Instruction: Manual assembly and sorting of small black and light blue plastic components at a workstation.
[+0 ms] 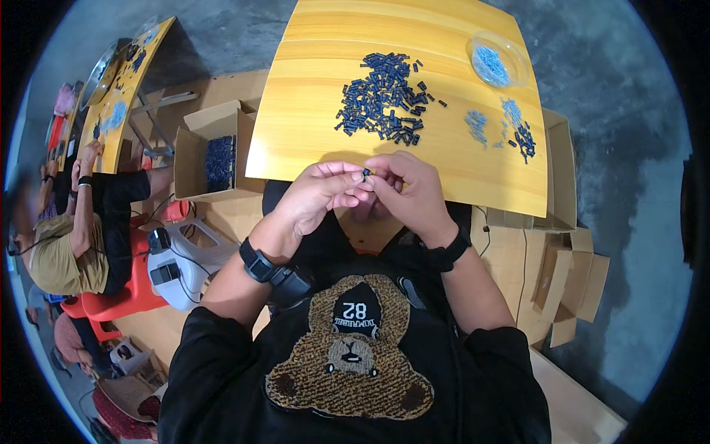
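With the fingers of left hand (325, 191) and right hand (411, 191), we are pinching a small black part (367, 172) near frame centre; dark pieces (377, 96) are lying upper centre on the bench (296, 111).

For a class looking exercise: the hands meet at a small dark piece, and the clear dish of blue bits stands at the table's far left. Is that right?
No: the head view shows the clear dish of blue bits at the far right of the table. Otherwise correct: the left hand and right hand meet at a small dark piece.
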Demonstrator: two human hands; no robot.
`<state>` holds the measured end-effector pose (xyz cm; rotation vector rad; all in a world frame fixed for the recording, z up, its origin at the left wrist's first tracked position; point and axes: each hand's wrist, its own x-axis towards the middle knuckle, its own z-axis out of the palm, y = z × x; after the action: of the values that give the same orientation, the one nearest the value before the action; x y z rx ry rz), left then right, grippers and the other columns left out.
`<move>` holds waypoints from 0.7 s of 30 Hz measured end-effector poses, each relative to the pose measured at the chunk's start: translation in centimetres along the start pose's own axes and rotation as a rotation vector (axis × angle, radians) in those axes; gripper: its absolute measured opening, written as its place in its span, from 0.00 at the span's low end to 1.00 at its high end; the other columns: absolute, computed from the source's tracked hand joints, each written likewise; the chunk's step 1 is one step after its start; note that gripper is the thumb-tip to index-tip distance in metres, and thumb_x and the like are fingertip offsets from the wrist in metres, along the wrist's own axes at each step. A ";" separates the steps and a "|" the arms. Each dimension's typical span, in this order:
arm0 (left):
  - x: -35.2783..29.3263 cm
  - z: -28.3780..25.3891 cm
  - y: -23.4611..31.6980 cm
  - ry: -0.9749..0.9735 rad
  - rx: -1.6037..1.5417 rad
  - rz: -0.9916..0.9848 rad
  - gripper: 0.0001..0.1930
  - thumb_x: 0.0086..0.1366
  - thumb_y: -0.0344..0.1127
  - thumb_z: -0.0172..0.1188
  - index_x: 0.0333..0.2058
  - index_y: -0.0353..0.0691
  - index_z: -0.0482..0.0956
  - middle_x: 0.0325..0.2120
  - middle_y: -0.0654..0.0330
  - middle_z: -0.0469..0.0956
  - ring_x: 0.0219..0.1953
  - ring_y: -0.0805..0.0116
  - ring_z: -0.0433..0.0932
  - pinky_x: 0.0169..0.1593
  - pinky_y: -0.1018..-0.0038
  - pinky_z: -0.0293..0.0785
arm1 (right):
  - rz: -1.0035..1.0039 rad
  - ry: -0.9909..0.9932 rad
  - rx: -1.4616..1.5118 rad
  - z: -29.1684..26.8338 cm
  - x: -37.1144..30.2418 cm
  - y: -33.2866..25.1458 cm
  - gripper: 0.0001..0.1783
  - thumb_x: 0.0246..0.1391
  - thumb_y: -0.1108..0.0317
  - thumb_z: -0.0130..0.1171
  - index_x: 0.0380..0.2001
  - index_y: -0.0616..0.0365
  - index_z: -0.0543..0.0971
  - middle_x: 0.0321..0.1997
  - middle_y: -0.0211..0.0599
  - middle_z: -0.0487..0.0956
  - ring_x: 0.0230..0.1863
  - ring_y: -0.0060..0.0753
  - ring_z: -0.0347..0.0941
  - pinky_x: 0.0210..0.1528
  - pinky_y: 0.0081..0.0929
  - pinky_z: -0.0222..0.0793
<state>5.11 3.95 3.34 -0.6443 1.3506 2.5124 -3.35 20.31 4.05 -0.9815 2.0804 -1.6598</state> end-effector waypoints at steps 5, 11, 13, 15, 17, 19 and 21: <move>0.0 -1.0 0.0 -0.045 0.056 0.015 0.09 0.63 0.30 0.54 0.40 0.33 0.76 0.32 0.57 0.79 0.31 0.73 0.79 0.35 0.81 0.77 | 0.004 -0.058 -0.010 0.3 0.1 0.2 0.08 0.45 0.74 0.58 0.32 0.62 0.78 0.23 0.36 0.72 0.23 0.27 0.69 0.27 0.21 0.65; -0.3 -1.3 -0.3 0.006 0.009 0.036 0.09 0.62 0.29 0.56 0.40 0.34 0.76 0.33 0.59 0.79 0.32 0.75 0.79 0.37 0.82 0.76 | 0.022 -0.064 -0.055 0.6 0.0 -0.6 0.07 0.46 0.74 0.58 0.32 0.61 0.76 0.24 0.36 0.72 0.24 0.28 0.69 0.27 0.21 0.66; -0.3 -1.2 -0.7 0.026 -0.027 0.069 0.09 0.61 0.28 0.57 0.41 0.34 0.76 0.34 0.60 0.79 0.33 0.75 0.78 0.38 0.82 0.76 | 0.023 -0.059 -0.065 0.9 0.0 -0.3 0.07 0.46 0.74 0.58 0.31 0.61 0.76 0.24 0.36 0.72 0.24 0.27 0.69 0.27 0.21 0.66; -0.4 -0.9 -1.2 0.045 -0.062 0.104 0.10 0.60 0.27 0.57 0.41 0.35 0.76 0.34 0.60 0.79 0.34 0.75 0.78 0.38 0.82 0.76 | 0.022 -0.052 -0.075 1.1 -0.1 -0.1 0.06 0.46 0.74 0.58 0.31 0.61 0.75 0.24 0.36 0.72 0.24 0.27 0.69 0.27 0.21 0.67; -0.6 -0.5 -1.5 0.040 -0.127 0.150 0.10 0.59 0.25 0.58 0.41 0.36 0.76 0.35 0.61 0.79 0.35 0.76 0.77 0.40 0.82 0.74 | 0.053 -0.025 -0.032 1.4 -0.3 0.0 0.07 0.46 0.74 0.58 0.31 0.61 0.74 0.24 0.35 0.72 0.24 0.26 0.69 0.26 0.21 0.67; -0.8 -0.2 -1.7 0.039 -0.152 0.176 0.12 0.59 0.25 0.58 0.42 0.36 0.76 0.35 0.61 0.79 0.36 0.77 0.76 0.41 0.82 0.73 | 0.036 -0.008 -0.049 1.7 -0.4 -0.1 0.06 0.46 0.74 0.58 0.31 0.61 0.74 0.24 0.35 0.72 0.24 0.26 0.69 0.26 0.21 0.67; -1.1 0.2 -1.7 0.076 -0.191 0.203 0.13 0.59 0.24 0.58 0.44 0.37 0.76 0.35 0.62 0.78 0.36 0.77 0.76 0.41 0.82 0.72 | 0.046 0.029 -0.041 2.1 -0.4 -0.4 0.07 0.46 0.74 0.58 0.31 0.60 0.74 0.23 0.34 0.71 0.23 0.26 0.69 0.26 0.21 0.66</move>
<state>6.69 5.07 2.74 -0.6757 1.2689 2.8323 -1.60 18.98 3.75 -0.9195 2.1474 -1.6244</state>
